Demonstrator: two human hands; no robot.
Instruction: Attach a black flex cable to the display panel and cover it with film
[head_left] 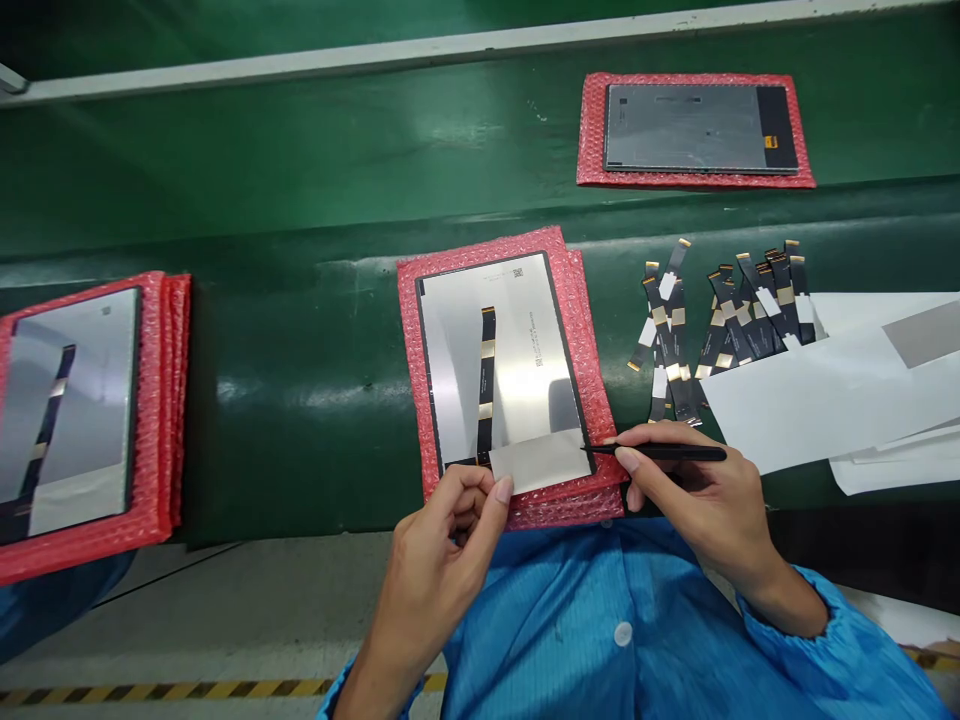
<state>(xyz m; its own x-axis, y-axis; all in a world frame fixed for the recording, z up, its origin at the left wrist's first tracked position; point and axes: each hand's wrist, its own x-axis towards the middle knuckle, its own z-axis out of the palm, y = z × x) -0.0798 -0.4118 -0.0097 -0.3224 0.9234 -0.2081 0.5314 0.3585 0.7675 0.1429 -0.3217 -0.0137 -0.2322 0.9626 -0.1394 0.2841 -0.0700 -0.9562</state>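
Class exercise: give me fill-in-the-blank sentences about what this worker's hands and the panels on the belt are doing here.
1. The right hand holds thin black ____ by the panel.
2. The left hand presses a ____ patch at the panel's near edge.
3. Each panel lies on ____ bubble wrap.
4. The loose cables lie to the panel's ____.

Missing words: tweezers; white; red; right

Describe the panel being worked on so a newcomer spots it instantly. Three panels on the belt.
On the green belt, look dead centre, just above the blue sleeves. The panel lies silver side up on a stack of red bubble wrap, touched by the left hand and the right hand with its black tweezers. Only this one has hands on it.
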